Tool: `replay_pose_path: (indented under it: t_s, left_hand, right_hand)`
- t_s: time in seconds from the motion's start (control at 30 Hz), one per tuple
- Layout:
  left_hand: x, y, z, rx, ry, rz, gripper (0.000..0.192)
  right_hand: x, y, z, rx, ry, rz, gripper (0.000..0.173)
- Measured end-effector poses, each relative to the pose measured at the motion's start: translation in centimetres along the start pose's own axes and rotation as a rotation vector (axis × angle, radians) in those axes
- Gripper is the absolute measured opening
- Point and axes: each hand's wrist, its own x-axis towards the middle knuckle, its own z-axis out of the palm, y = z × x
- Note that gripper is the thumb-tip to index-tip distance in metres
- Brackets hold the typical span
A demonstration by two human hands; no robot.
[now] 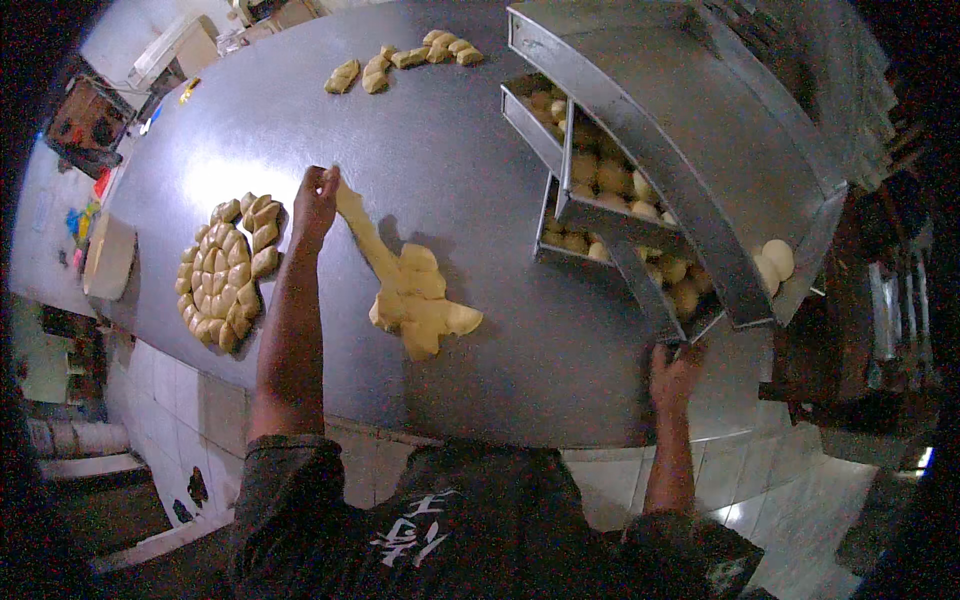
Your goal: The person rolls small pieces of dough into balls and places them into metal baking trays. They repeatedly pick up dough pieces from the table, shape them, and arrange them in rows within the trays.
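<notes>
My left hand [315, 202] pinches one end of a stretched strip of dough [364, 232], lifted off the metal table. Its other end runs to flattened, overlapping dough pieces [412, 292] lying in the middle. At the right, my right hand [675, 375] is at the near corner of a lower metal tray [645, 285] in a stack; its fingers are partly hidden in shadow beneath the edge. Round dough balls [679, 281] sit in that tray. Left of my left forearm lies a coil of cut dough pieces [221, 277].
More cut dough pieces [405, 60] lie along the far side of the metal table [495, 397]. The top tray [712, 135] overhangs at the right, with a few dough rounds [776, 262] in its near corner. A pale plastic tub [111, 255] stands at the left edge.
</notes>
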Motion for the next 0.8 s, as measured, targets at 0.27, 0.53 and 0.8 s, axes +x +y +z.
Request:
replay_pose_path:
  t_s: [0.27,0.53,0.8]
  left_hand:
    - [6.2,6.5,-5.2,-0.593,0.045,-0.006,0.055]
    - [0.8,8.1,-15.2,-0.712,-0.022,-0.058,0.053]
    - [-15.7,10.8,-1.9,-0.347,-0.231,-0.217,0.036]
  right_hand:
    - [1.1,2.4,-3.9,-0.140,-0.105,-0.105,0.026]
    - [8.1,9.5,-18.1,0.845,-0.171,0.408,0.040]
    - [27.3,1.1,-25.4,0.569,-0.359,-0.085,0.052]
